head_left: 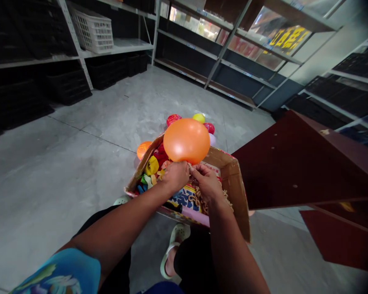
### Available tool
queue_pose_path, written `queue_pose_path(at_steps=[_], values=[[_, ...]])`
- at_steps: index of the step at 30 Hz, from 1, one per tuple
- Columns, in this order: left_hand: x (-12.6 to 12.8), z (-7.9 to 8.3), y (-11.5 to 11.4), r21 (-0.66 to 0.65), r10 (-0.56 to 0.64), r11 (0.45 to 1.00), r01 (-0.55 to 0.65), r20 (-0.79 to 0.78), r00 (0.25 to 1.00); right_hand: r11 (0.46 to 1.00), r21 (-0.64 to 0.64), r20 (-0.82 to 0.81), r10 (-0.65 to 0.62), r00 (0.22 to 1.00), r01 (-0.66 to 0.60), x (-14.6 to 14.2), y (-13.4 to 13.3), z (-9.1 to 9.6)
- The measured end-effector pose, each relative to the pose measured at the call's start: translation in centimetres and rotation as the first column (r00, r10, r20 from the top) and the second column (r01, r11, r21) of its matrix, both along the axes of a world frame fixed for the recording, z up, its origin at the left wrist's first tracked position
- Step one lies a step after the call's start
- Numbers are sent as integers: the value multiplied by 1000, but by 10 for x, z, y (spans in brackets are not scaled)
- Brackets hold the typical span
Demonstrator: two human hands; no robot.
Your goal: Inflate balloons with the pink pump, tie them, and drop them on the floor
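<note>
An inflated orange balloon [186, 141] stands upright over an open cardboard box [233, 175], its neck pointing down toward me. My left hand [177, 176] is closed around the neck just under the balloon. Touching it from the right, my right hand [207, 181] pinches at the same neck, with thumb and fingers together. The fingers partly hide the neck itself. Inside the box, uninflated balloons [152, 165] in several colours lie at the left. A heap of tan loops like rubber bands [196, 199] lies under my right hand, and a lilac and black tube-shaped thing [195, 215] lies along the near side.
Inflated balloons, such as an orange one [143, 149] and a yellow one [198, 118], lie on the floor around the box. A dark red panel [294, 163] juts in at the right. Metal shelves with a white basket [93, 30] and black crates [69, 85] line the walls.
</note>
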State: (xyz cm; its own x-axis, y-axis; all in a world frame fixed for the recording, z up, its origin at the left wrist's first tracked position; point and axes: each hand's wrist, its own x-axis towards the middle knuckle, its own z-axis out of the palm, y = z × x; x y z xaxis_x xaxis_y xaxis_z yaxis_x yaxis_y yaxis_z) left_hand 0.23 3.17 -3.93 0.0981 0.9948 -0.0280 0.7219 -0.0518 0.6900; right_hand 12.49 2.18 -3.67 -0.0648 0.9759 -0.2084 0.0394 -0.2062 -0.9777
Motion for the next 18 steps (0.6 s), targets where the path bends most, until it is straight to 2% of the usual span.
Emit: queue_pose_path(at_steps=[4, 7, 8, 10, 12, 13, 18], values=[[3, 0, 1, 28, -37, 999, 38, -31, 999, 996, 65, 58, 53, 997, -57, 3, 0, -3], [4, -1, 1, 61, -59, 996, 60, -23, 998, 981, 192, 255, -31, 966, -19, 4, 0, -8], [4, -1, 2, 64, -65, 996, 66, -12, 998, 961, 276, 359, -111, 927, 8, 4, 0, -9], [5, -2, 2, 63, -79, 995, 77, 34, 996, 892, 451, 532, -295, 793, 30, 5, 1, -13], [4, -2, 4, 48, -102, 994, 98, 94, 990, 839, 545, 600, -400, 693, 13, 5, 1, -15], [4, -3, 4, 38, -109, 994, 105, 124, 986, 841, 541, 600, -394, 696, 9, 6, 0, -15], [-1, -5, 8, -22, -58, 998, 65, 233, 971, 937, 347, 409, -105, 906, -48, 11, -5, -5]])
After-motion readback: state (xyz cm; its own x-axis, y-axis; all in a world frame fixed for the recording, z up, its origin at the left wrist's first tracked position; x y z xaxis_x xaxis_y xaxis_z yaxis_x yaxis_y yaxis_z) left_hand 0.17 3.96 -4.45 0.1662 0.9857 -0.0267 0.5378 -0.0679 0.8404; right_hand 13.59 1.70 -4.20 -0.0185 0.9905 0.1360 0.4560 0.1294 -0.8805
